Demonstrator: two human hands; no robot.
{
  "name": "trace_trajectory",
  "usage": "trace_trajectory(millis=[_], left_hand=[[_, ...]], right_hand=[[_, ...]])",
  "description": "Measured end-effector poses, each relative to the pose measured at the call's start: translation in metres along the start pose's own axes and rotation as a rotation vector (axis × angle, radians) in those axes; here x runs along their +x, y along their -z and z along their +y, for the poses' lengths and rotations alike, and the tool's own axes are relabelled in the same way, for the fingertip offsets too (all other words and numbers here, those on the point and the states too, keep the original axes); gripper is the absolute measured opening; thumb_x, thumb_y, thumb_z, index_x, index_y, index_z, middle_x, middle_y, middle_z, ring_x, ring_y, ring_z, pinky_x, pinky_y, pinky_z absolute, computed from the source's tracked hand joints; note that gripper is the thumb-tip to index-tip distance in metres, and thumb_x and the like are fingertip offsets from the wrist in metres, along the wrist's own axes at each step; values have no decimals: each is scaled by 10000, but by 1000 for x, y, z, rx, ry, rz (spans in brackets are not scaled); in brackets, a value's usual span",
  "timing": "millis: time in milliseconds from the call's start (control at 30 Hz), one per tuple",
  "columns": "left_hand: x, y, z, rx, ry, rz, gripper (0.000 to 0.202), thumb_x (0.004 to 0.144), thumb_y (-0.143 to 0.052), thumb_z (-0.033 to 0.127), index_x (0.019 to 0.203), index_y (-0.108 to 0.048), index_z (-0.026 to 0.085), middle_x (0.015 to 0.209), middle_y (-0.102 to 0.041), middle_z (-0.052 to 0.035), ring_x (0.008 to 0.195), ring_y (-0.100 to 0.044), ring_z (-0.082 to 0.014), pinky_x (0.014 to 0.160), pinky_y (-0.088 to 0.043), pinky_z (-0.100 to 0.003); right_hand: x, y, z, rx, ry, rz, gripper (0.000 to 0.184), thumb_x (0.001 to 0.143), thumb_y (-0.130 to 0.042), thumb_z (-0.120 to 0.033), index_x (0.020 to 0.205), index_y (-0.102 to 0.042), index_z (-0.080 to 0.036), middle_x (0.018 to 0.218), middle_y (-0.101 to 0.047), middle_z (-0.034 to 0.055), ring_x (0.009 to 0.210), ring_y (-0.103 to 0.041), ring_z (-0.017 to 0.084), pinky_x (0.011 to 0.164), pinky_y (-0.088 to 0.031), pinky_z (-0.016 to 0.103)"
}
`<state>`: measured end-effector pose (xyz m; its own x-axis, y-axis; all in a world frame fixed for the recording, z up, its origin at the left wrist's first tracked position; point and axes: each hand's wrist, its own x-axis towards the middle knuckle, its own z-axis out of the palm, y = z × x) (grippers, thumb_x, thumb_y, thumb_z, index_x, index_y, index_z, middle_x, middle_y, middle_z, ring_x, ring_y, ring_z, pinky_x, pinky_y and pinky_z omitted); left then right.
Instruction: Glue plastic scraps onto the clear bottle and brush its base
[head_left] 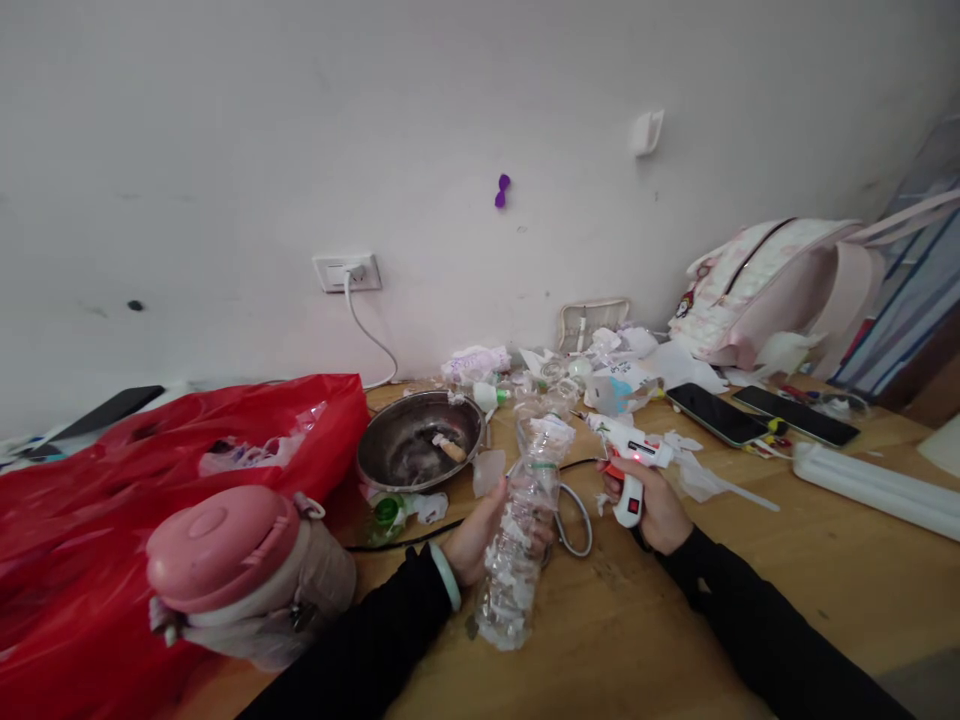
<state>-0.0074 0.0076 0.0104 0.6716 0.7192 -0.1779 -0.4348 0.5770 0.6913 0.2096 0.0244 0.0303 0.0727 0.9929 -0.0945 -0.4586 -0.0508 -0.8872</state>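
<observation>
My left hand [480, 535] is wrapped round a clear plastic bottle [512, 575] with white scraps showing on or in it. The bottle leans, its base low over the wooden table. In my right hand [660, 508] is a white hot glue gun [628, 442] with an orange trigger, a red light on its body and a red switch on the handle. Its nozzle points left, toward the bottle's upper end, with a small gap between them. Part of my left fingers is hidden behind the bottle.
A metal bowl [420, 440] sits left of the bottle. Beyond stand a pink-lidded jug [225, 550] and a red plastic bag [90, 500]. Plastic and paper scraps [622, 365] lie along the wall. Phones [716, 413], a white bar [877, 490] and a pink backpack [772, 290] are at right.
</observation>
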Motion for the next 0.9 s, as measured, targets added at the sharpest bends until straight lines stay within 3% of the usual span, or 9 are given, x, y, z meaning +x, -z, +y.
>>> trace_trajectory(millis=[267,400,500,633,800,900], left_hand=[[1,1,-1,37,-48,30,665,730,-541,657,1082,-564,94,707,-658,-80,553,-593,-185,512,-405,-265],[0,-3,2,33,-75,29,674,684,-584,617,1132,-535,116,760,-666,-88,556,-597,-197,484,-390,-266],[1,-1,2,32,-74,27,652,656,-625,613,1065,-565,109,729,-662,-86,568,-600,-194,507,-401,-263],[1,4,-2,48,-51,31,600,644,-672,614,931,-599,92,635,-640,-69,553,-593,-180,531,-410,-262],[-2,3,-6,62,-120,74,540,621,-739,561,959,-578,173,653,-646,-6,571,-609,-157,566,-421,-245],[-1,6,-7,80,-86,66,559,631,-711,599,953,-592,158,649,-653,-24,552,-605,-165,543,-421,-249]], right_hand=[[-1,-1,-1,-4,9,-16,208,579,-737,-327,687,-611,-200,435,-486,-47,423,-394,101,378,-281,218],[-2,-3,-1,-3,10,-17,219,564,-738,-317,695,-612,-195,516,-555,-32,424,-401,87,384,-283,216],[-2,-3,-2,-1,16,-5,230,556,-739,-314,695,-605,-189,597,-609,-18,433,-413,77,390,-284,211],[-1,-2,-2,1,11,-13,249,544,-744,-305,711,-598,-193,588,-608,-20,430,-416,81,389,-279,211],[-2,-3,0,4,16,-40,241,535,-752,-279,702,-603,-190,585,-604,-17,434,-418,83,397,-296,219],[-2,-4,0,13,37,-39,255,529,-762,-268,719,-608,-196,599,-606,-21,437,-409,78,397,-293,214]])
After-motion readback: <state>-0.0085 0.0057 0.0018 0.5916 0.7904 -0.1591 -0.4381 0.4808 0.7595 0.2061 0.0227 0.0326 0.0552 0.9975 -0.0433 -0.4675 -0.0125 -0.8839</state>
